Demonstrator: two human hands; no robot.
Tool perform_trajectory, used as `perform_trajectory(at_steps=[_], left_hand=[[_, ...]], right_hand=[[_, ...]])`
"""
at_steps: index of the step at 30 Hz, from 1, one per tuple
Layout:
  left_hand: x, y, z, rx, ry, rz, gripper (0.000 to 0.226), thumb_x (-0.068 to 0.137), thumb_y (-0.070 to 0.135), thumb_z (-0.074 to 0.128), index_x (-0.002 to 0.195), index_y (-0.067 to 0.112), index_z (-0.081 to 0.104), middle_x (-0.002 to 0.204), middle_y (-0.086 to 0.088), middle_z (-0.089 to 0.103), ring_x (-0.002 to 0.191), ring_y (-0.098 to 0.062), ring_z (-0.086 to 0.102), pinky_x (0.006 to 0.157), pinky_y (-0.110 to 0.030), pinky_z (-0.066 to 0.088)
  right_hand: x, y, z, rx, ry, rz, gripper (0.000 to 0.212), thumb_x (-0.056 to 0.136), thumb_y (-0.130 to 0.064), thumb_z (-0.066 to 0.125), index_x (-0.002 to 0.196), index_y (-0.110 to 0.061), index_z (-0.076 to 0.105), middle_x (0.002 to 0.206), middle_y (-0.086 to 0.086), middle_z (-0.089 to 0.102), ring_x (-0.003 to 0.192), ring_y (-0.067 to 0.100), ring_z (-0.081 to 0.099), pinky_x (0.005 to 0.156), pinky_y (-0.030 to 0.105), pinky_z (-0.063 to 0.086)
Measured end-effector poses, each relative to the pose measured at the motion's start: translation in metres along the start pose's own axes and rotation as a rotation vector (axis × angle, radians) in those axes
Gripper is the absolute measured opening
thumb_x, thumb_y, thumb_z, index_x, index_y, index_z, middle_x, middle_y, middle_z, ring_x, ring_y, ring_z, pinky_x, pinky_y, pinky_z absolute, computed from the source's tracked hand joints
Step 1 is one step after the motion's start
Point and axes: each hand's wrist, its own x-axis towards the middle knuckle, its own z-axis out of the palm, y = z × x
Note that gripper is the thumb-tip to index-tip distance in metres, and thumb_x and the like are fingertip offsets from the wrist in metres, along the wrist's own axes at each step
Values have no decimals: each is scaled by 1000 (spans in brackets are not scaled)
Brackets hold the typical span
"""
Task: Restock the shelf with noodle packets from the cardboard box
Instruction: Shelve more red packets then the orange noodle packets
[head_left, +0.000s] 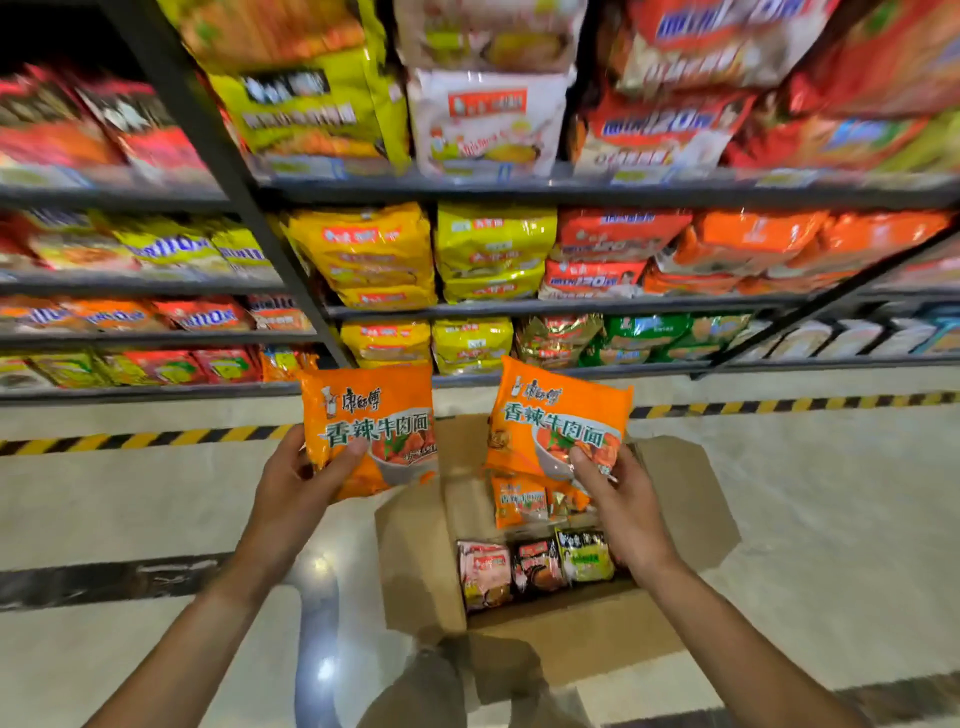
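My left hand (298, 480) grips an orange noodle packet (371, 415) by its lower left corner, thumb across the front. My right hand (615, 486) grips a second orange noodle packet (563, 410) by its lower right edge. Both packets are held upright in front of the lowest shelf levels. Below them the open cardboard box (415, 561) stands on the floor. Inside it lie another orange packet (519, 501) and a row of pink, dark and green packets (535, 569). The dark metal shelf (519, 307) ahead is packed with yellow, orange, red and green noodle packets.
A black upright post (228, 171) divides the shelving into bays. Yellow-and-black hazard tape (779, 405) runs along the pale floor at the shelf's foot. The box's flaps (691, 499) stick out to the right and front. My knee (415, 691) shows below the box.
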Motion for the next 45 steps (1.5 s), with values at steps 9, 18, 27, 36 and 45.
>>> perform_trajectory(at_steps=[9, 18, 27, 36, 45], left_hand=[[-101, 84, -51, -96, 46, 167, 27, 90, 22, 69, 112, 35, 63, 103, 15, 75, 92, -5, 72, 65, -14, 56], [-184, 131, -67, -120, 117, 302, 36, 86, 25, 72, 120, 29, 62, 108, 7, 75, 98, -14, 72, 77, -29, 61], [-279, 160, -110, -169, 268, 452, 33, 91, 20, 66, 124, 17, 60, 110, 0, 75, 99, -17, 72, 76, -23, 59], [-343, 134, -207, -211, 481, 450, 36, 89, 30, 68, 124, 24, 61, 114, 3, 73, 102, -17, 72, 88, -39, 59], [-353, 105, -362, -309, 535, 500, 42, 86, 36, 68, 125, 24, 60, 115, 4, 73, 105, -16, 70, 89, -38, 58]], right_hand=[[-99, -95, -15, 17, -12, -182, 28, 95, -32, 63, 122, -26, 62, 108, -17, 74, 101, 2, 69, 82, 22, 53], [-152, -158, -32, 61, -132, -386, 23, 95, -28, 64, 118, -26, 63, 104, -18, 73, 99, -2, 66, 82, 14, 51], [-191, -204, -16, 139, -268, -552, 28, 93, -33, 63, 120, -28, 61, 109, -17, 71, 99, -7, 65, 81, 13, 50], [-244, -239, 67, 97, -453, -620, 27, 96, -24, 60, 123, -19, 61, 111, -13, 69, 89, -13, 64, 66, 3, 45], [-315, -277, 211, 12, -450, -684, 21, 93, -33, 62, 114, -33, 63, 98, -23, 73, 91, -10, 65, 69, 9, 49]])
